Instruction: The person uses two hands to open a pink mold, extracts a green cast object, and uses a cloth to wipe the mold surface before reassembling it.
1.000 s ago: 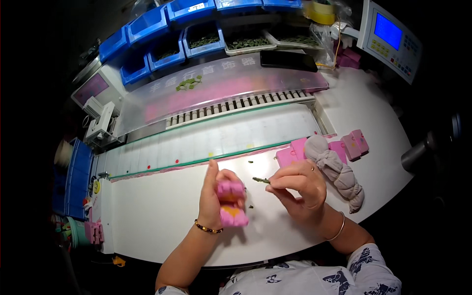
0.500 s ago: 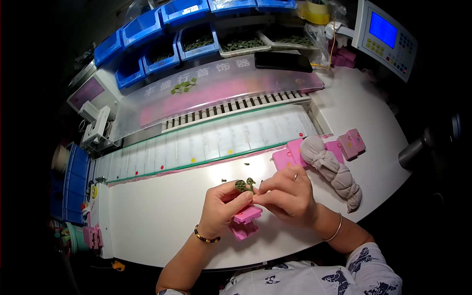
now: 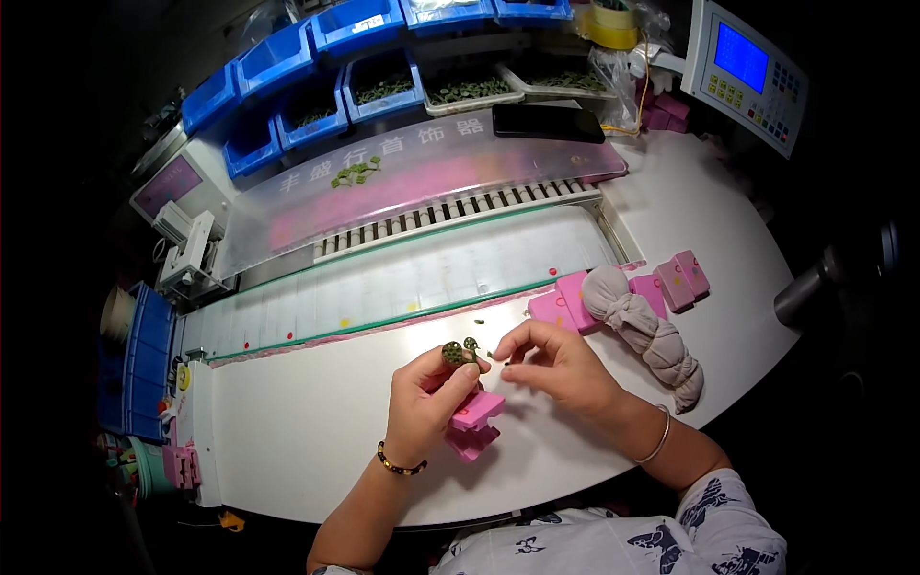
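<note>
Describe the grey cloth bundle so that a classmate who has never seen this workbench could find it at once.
Start at the white workbench and go right, just beyond the person's right hand. There, beside pink blocks, lies the grey cloth bundle. It is long and lumpy, its creased fabric unlike those hard-edged blocks.

White butterfly-print top (image 3: 594, 548) — beaded bracelet (image 3: 401, 466), bangle (image 3: 664, 433)

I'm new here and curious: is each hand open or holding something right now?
Left hand: closed, holding a green piece and pink blocks.
Right hand: partly open, nothing clearly held.
</note>
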Tool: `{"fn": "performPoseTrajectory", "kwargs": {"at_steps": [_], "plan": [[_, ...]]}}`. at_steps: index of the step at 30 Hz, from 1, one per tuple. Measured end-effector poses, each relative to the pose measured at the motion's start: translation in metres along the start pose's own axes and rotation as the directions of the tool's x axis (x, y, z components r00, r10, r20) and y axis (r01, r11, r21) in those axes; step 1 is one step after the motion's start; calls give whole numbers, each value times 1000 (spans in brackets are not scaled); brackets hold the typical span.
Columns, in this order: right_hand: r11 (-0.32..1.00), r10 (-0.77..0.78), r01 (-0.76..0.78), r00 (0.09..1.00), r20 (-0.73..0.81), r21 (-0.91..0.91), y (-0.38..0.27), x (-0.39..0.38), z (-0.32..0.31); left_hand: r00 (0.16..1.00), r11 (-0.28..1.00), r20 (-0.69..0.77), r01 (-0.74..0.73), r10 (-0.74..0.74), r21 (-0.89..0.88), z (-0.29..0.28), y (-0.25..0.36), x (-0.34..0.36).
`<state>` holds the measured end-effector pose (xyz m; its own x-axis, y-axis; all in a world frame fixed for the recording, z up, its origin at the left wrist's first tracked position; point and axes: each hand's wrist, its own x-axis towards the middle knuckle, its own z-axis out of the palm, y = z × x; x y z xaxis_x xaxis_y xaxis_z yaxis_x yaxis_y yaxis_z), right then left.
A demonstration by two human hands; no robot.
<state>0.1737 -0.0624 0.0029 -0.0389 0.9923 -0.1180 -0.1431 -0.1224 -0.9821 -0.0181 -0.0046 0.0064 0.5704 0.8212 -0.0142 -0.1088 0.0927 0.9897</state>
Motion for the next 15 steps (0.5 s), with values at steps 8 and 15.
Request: {"fn": "performPoseTrajectory", "kwargs": {"at_steps": [8,15], "plan": [[951,-253,234,965,-74,-203,-2,4,-3,1000,998,15,16,-17,58,4,-1,1],[966,-226,231,972,56,-114,-10,5,-4,992,963,125,-8,-27,270,10,-5,-3]]}}
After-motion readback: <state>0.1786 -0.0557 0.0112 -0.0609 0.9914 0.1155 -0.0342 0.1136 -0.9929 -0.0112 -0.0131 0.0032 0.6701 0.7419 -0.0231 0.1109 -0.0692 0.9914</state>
